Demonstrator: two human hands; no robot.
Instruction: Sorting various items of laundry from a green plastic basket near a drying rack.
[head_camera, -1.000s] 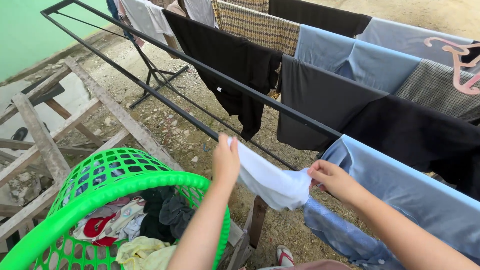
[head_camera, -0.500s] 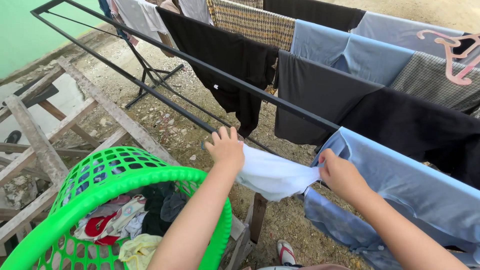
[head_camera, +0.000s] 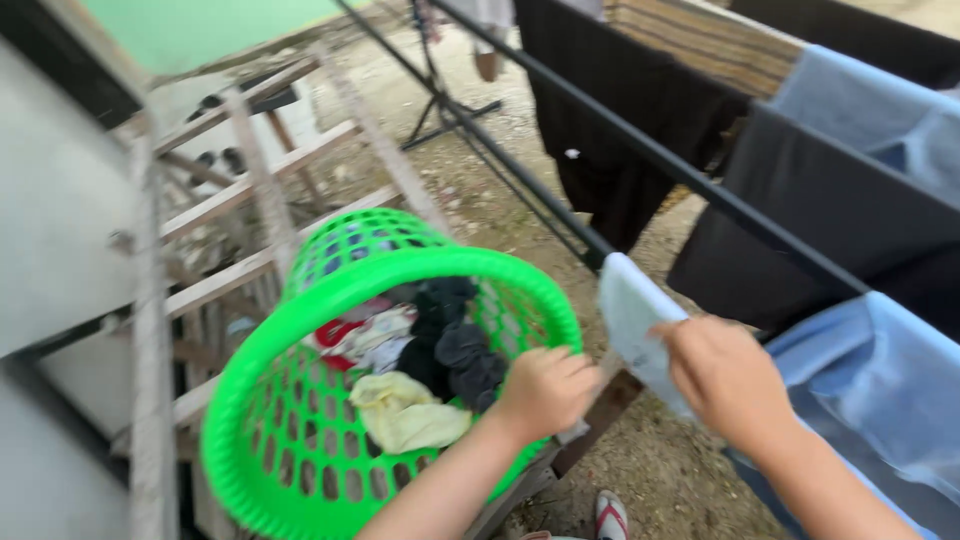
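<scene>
Beside the green laundry basket (head_camera: 300, 470), the right hand (head_camera: 728, 380) pinched the white cloth (head_camera: 632, 312) closed at its upper edge, a light, soft, limp piece best held by two corners, while the left hand (head_camera: 545, 388) reached into the basket, fingers curled, holding nothing I could see.

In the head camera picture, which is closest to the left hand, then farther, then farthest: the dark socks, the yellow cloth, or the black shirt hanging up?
From the left hand:
1. Dark socks, in the basket, right beside it.
2. Yellow cloth, lower in the basket.
3. Black shirt, hanging on the rack, up high.
</scene>
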